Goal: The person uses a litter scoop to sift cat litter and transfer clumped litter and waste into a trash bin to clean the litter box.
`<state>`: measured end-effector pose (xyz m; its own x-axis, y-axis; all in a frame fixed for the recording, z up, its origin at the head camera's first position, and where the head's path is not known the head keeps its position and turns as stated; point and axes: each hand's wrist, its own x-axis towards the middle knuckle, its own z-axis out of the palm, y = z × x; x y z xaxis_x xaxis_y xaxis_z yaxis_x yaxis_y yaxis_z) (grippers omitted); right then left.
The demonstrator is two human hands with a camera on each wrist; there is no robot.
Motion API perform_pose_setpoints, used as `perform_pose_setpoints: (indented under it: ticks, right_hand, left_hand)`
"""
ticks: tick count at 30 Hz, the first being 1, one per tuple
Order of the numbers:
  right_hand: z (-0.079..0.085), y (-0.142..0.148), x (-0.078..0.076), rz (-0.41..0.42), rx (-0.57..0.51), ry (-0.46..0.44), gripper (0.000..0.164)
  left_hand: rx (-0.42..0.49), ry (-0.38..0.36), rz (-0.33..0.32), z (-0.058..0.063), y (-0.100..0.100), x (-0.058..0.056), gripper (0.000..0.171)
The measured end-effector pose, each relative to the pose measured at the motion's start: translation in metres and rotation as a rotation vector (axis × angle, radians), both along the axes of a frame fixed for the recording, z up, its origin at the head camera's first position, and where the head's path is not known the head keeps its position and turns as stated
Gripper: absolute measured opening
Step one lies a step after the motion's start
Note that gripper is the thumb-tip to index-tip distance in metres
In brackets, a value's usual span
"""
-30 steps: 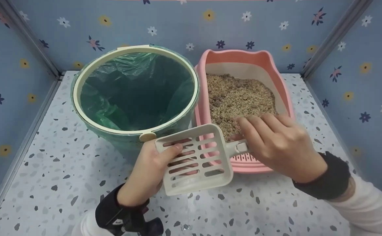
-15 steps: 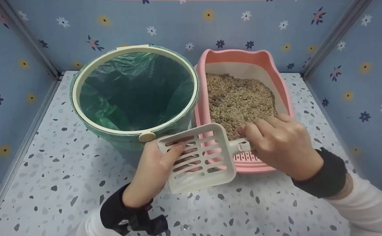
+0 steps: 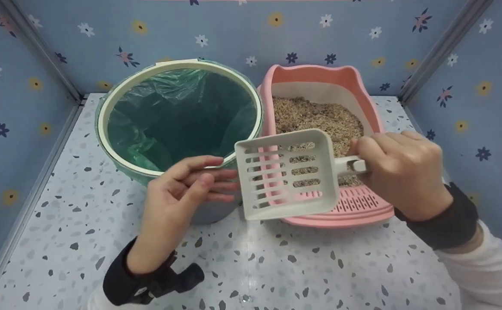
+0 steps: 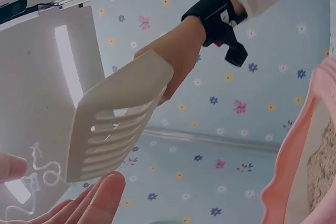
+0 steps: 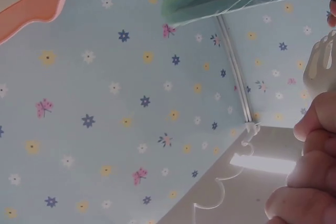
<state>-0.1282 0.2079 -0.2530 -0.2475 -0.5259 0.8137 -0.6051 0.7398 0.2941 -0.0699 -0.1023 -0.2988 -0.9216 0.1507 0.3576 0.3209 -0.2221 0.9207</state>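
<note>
A pale slotted litter scoop point(image 3: 329, 185) hangs over the front of a pink litter box point(image 3: 345, 218), its slots showing nothing lying in the scoop. My right hand point(image 3: 399, 172) grips the scoop's handle, fingers curled round it. To the left, my left hand point(image 3: 182, 193) is held with loosely extended fingers, fingertips close to the scoop's left edge and holding nothing. In the left wrist view the same scoop point(image 4: 123, 85) rises just beyond the left fingertips. The right wrist view shows curled right fingers point(image 5: 310, 166) below part of the scoop point(image 5: 320, 72).
A bin point(image 3: 104, 122) with a cream rim and green plastic liner stands left of the litter box. Brown granular litter point(image 3: 319, 113) fills the box's back part. Blue flowered panels point(image 3: 233, 26) enclose the speckled white floor point(image 3: 70, 206) at the back and sides.
My left hand has let go of the scoop's head and moved left. My right hand has lifted the scoop up and to the right, over the litter box.
</note>
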Motion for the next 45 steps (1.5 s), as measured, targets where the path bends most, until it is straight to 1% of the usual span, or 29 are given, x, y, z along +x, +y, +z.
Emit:
perform_pose_setpoints:
  ticks: [1, 3, 5, 8, 10, 12, 14, 15, 17, 19, 21, 23, 24, 27, 28, 30, 33, 37, 39, 43, 45]
  right_hand:
    - [0.000, 0.004, -0.002, -0.015, -0.015, -0.003, 0.043]
    - [0.001, 0.011, -0.006, -0.051, -0.037, -0.010, 0.042]
    - [0.002, 0.018, -0.010, -0.088, -0.059, -0.011, 0.039]
    - [0.001, 0.029, -0.018, -0.146, -0.075, -0.015, 0.038]
    - [0.001, 0.036, -0.024, -0.182, -0.074, -0.024, 0.038]
    - [-0.001, 0.046, -0.031, -0.214, -0.069, -0.036, 0.039]
    - [-0.004, 0.056, -0.039, -0.242, -0.058, -0.051, 0.040]
    - [-0.006, 0.061, -0.043, -0.259, -0.039, -0.062, 0.040]
    - [-0.009, 0.071, -0.051, -0.295, 0.001, -0.087, 0.039]
    - [-0.012, 0.080, -0.058, -0.333, 0.043, -0.112, 0.037]
    - [-0.015, 0.089, -0.065, -0.375, 0.081, -0.131, 0.034]
    - [-0.019, 0.097, -0.071, -0.405, 0.090, -0.146, 0.030]
    - [-0.021, 0.102, -0.075, -0.416, 0.088, -0.151, 0.027]
    - [-0.028, 0.115, -0.086, -0.435, 0.078, -0.174, 0.023]
    - [-0.030, 0.120, -0.090, -0.438, 0.076, -0.182, 0.023]
    - [-0.034, 0.128, -0.096, -0.451, 0.083, -0.199, 0.024]
    - [-0.040, 0.138, -0.103, -0.482, 0.125, -0.227, 0.026]
    - [-0.045, 0.149, -0.109, -0.511, 0.191, -0.259, 0.026]
    - [-0.047, 0.153, -0.111, -0.515, 0.215, -0.276, 0.026]
    - [-0.050, 0.157, -0.117, -0.491, 0.256, -0.287, 0.026]
    - [-0.052, 0.159, -0.119, -0.466, 0.275, -0.279, 0.026]
  left_hand:
    - [0.022, 0.040, 0.015, 0.002, -0.004, 0.000, 0.026]
    - [0.065, 0.122, 0.065, 0.007, -0.011, -0.001, 0.025]
    - [0.100, 0.205, 0.136, 0.011, -0.018, -0.004, 0.024]
    - [0.138, 0.328, 0.266, 0.014, -0.029, -0.011, 0.022]
    - [0.131, 0.390, 0.369, 0.014, -0.037, -0.018, 0.021]
    - [0.112, 0.434, 0.471, 0.014, -0.043, -0.026, 0.020]
    - [0.076, 0.444, 0.575, 0.013, -0.049, -0.034, 0.017]
    - [0.047, 0.441, 0.628, 0.014, -0.052, -0.037, 0.016]
    - [-0.001, 0.422, 0.714, 0.014, -0.059, -0.044, 0.015]
    - [-0.012, 0.391, 0.771, 0.016, -0.067, -0.049, 0.015]
    - [-0.001, 0.354, 0.803, 0.016, -0.076, -0.053, 0.016]
    - [0.046, 0.296, 0.798, 0.014, -0.085, -0.059, 0.017]
    - [0.069, 0.267, 0.792, 0.011, -0.090, -0.063, 0.017]
    - [0.096, 0.164, 0.769, 0.001, -0.105, -0.074, 0.017]
    - [0.118, 0.124, 0.754, -0.002, -0.110, -0.077, 0.017]
    - [0.130, 0.063, 0.733, -0.008, -0.118, -0.083, 0.019]
    - [0.177, -0.016, 0.665, -0.012, -0.124, -0.087, 0.024]
    - [0.258, -0.067, 0.528, -0.018, -0.127, -0.091, 0.033]
    - [0.274, -0.075, 0.470, -0.021, -0.127, -0.092, 0.036]
    - [0.284, -0.070, 0.383, -0.026, -0.124, -0.093, 0.040]
    - [0.299, -0.083, 0.348, -0.027, -0.123, -0.093, 0.042]
